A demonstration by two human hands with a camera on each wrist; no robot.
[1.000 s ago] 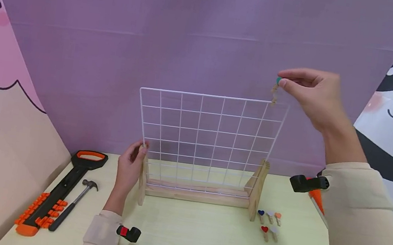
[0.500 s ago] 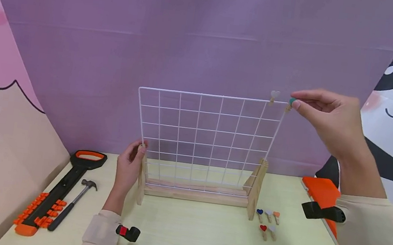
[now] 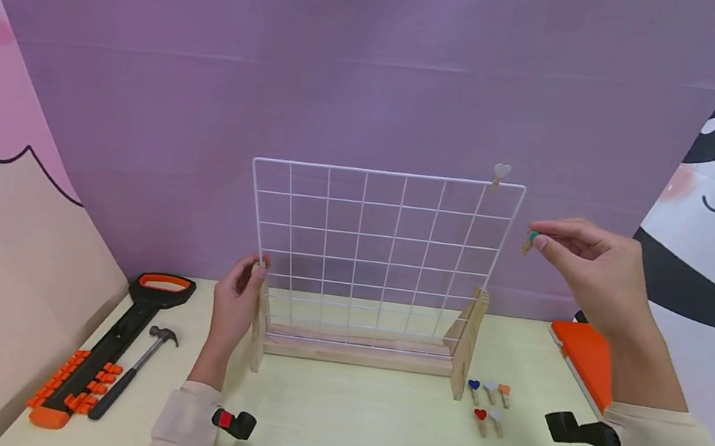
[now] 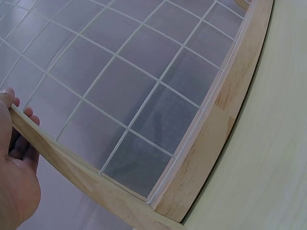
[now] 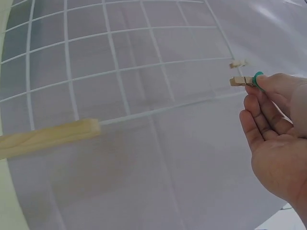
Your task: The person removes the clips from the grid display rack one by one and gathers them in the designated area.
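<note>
A white wire grid stands upright in a wooden stand. My left hand grips the top of the stand's left wooden upright; the left wrist view shows thumb and fingers on either side of that upright. Between thumb and fingertips, my right hand pinches a small wooden clothespin with a green heart, held just right of the grid's right edge. A clothespin with a white heart is clipped on the grid's top wire near the right corner.
Several heart clothespins in blue, white, orange and red lie on the table by the stand's right foot. A claw hammer and a black-and-orange tool lie at left. An orange object sits behind my right forearm.
My right hand has carried the green heart clothespin right and down, past the grid's top right corner to beside its right edge. The left hand keeps its place.
</note>
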